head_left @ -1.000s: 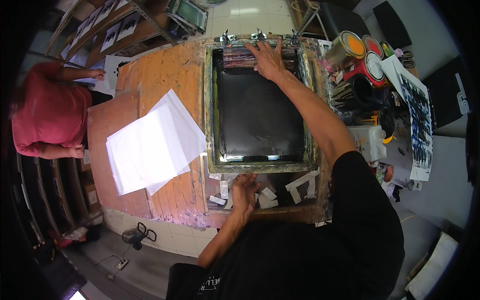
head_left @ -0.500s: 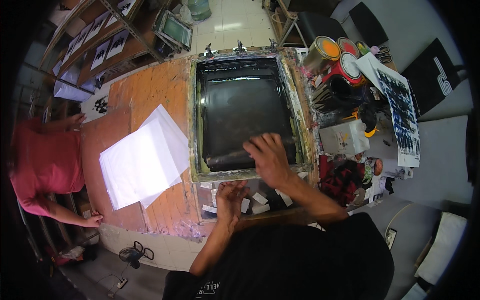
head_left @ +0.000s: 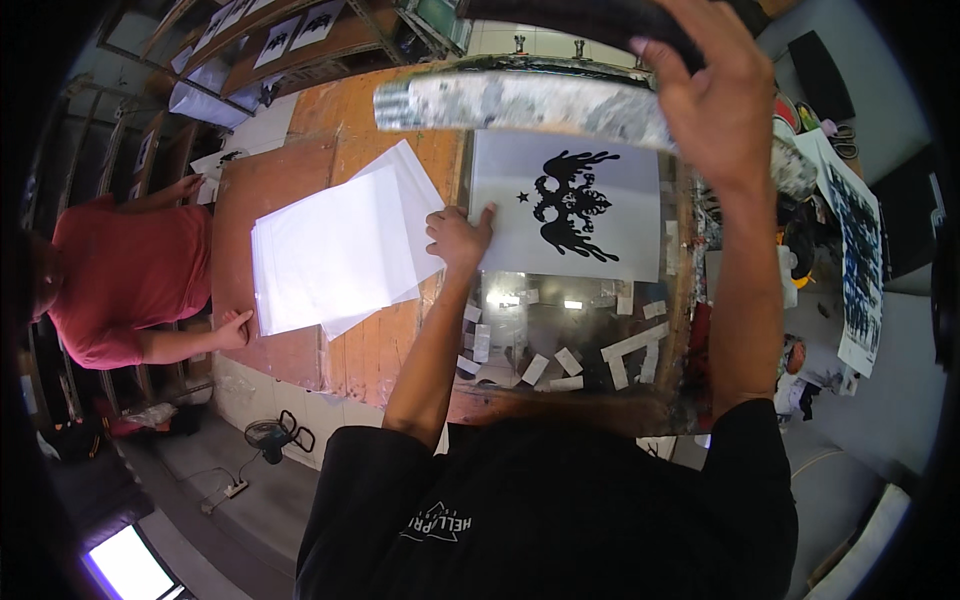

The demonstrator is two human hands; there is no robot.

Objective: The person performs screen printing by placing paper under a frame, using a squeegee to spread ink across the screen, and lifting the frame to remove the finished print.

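A screen-printing frame (head_left: 540, 106) is tilted up, its near edge raised above the table and smeared with pale paint. My right hand (head_left: 722, 105) is up at that edge, closed round a long dark bar that looks like a squeegee (head_left: 585, 16); its fingers partly hide the grip. Below lies a pale sheet (head_left: 635, 230) bearing a black double-headed eagle print (head_left: 572, 205). My left hand (head_left: 460, 238) rests at the sheet's left edge, thumb spread from the fingers, holding nothing. Beside it, blank white sheets (head_left: 330, 250) form a loose stack.
Several pale tape pieces (head_left: 535, 369) dot the glassy surface nearest me. At the left a co-worker in a red shirt (head_left: 135, 270) has a hand (head_left: 236, 328) on the brown board (head_left: 290, 180). An ink-stained sheet (head_left: 855, 260) and scissors (head_left: 845, 140) lie at right. Racks hold prints (head_left: 318, 24).
The frame, flat before, has swung up, uncovering the printed sheet. My right hand has risen away from me. My left hand has moved from the frame's near edge to the sheet's left edge.
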